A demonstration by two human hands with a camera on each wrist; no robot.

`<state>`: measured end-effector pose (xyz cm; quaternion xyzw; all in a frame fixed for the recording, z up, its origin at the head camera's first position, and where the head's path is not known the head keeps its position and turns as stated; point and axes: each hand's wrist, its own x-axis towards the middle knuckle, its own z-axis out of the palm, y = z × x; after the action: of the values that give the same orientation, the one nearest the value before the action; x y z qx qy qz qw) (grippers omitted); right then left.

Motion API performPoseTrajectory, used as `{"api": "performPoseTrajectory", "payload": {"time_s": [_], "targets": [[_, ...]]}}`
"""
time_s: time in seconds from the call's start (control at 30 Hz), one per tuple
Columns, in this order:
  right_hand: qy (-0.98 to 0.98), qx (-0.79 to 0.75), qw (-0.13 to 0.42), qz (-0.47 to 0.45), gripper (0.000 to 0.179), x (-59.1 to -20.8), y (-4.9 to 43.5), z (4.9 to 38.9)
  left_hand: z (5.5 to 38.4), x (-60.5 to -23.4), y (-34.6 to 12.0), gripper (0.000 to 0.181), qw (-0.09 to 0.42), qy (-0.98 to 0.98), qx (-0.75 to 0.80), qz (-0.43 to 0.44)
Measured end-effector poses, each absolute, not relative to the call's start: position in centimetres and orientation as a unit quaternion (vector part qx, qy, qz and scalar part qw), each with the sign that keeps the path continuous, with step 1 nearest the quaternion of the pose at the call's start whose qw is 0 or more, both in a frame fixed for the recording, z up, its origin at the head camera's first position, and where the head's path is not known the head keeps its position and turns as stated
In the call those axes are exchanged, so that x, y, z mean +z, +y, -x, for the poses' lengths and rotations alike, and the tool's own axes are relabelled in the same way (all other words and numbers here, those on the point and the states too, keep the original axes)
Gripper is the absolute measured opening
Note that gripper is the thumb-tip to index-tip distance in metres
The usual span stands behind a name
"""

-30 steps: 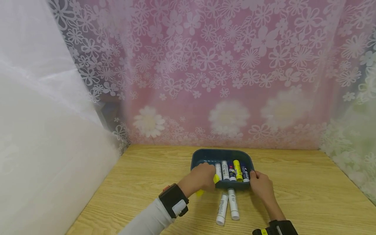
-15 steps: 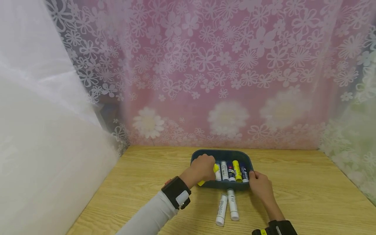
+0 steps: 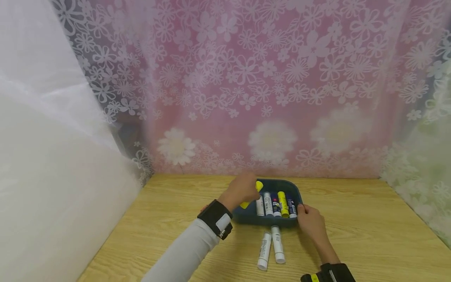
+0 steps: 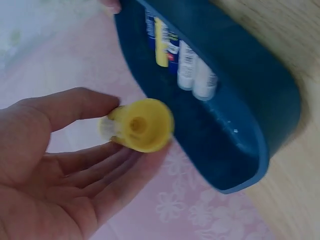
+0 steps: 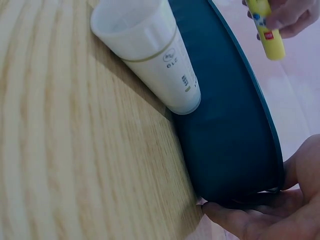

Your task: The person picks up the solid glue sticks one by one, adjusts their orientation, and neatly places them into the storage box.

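Observation:
My left hand (image 3: 243, 192) pinches a yellow glue stick (image 4: 150, 125) between thumb and fingers, held over the left end of a dark blue tray (image 3: 264, 221). In the left wrist view its round hollow end faces the camera. Inside the tray, toward the right, several glue sticks lie side by side: white ones (image 3: 268, 203), a yellow one (image 3: 283, 203) and dark blue ones (image 3: 291, 206). My right hand (image 3: 311, 223) grips the tray's right front corner, thumb at the rim and fingers under it in the right wrist view.
Two white glue sticks, a left one (image 3: 264, 251) and a right one (image 3: 278, 245), lie on the wooden table (image 3: 169, 227) just in front of the tray. A pink flowered curtain (image 3: 218, 98) hangs behind the table. White sheeting (image 3: 63, 156) hangs on the left.
My left hand has risen and moved away from me, carrying the yellow glue stick from the tray's front edge up over its left end. The right hand stays on the corner.

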<state>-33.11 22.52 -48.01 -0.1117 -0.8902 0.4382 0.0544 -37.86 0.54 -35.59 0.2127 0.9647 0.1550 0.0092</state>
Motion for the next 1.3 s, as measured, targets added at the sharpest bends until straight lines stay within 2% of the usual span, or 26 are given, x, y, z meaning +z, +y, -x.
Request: {"api": "performPoseTrajectory", "payload": {"time_s": [0.27, 0.57, 0.83, 0.97, 1.13, 1.3], "targets": [[-0.893, 0.434, 0.051, 0.108, 0.053, -47.7, 22.4, 33.1, 39.4, -36.8, 1.2, 0.028, -0.015, 0.968, 0.187, -0.167], [-0.892, 0.435, 0.060, 0.110, 0.051, -47.7, 22.4, 33.0, 40.7, -37.9, 1.0, 0.029, -0.035, 0.962, 0.239, -0.128], [-0.891, 0.436, 0.061, 0.110, 0.051, -47.3, 22.3, 32.7, 41.1, -38.6, 1.2, 0.023, -0.059, 0.953, 0.270, -0.122], [-0.891, 0.436, 0.059, 0.110, 0.051, -47.2, 22.2, 32.6, 41.4, -38.8, 1.5, 0.022, -0.055, 0.950, 0.283, -0.116], [-0.891, 0.436, 0.062, 0.110, 0.050, -47.3, 22.2, 32.6, 41.8, -39.5, 1.7, 0.010, -0.052, 0.947, 0.295, -0.118], [-0.893, 0.431, 0.071, 0.107, 0.048, -47.6, 22.3, 32.8, 41.7, -40.1, 1.9, 0.007, -0.042, 0.946, 0.304, -0.103]]}}
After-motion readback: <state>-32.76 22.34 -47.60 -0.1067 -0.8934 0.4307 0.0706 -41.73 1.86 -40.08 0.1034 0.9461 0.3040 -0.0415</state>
